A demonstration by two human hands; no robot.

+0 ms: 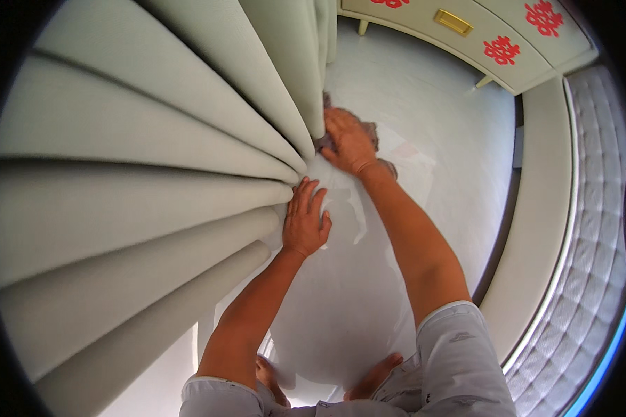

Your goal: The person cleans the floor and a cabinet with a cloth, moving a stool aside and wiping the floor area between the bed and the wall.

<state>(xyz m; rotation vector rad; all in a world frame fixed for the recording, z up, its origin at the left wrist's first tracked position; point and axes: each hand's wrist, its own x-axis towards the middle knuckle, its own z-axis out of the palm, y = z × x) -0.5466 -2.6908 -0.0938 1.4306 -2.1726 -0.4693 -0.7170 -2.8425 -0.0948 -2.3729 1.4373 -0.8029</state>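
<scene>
My right hand [348,139] presses flat on a crumpled brown-grey cloth [370,134] on the glossy pale floor [422,151]. Part of the cloth lies hidden under the palm, against the hem of a long pale grey-green curtain [271,68]. Nearer to me, my left hand [307,219] rests with its fingers apart by the curtain's lower edge. Its fingertips touch or almost touch a fold, and it holds nothing. The curtain's deep folds fan out across the left side.
A cream cabinet [422,31] on short legs, with a gold handle [453,22] and red paper cutouts [502,50], stands at the top right. Along the right runs a pale bed frame [537,219] with a quilted mattress [579,250]. My bare feet [375,372] are at the bottom.
</scene>
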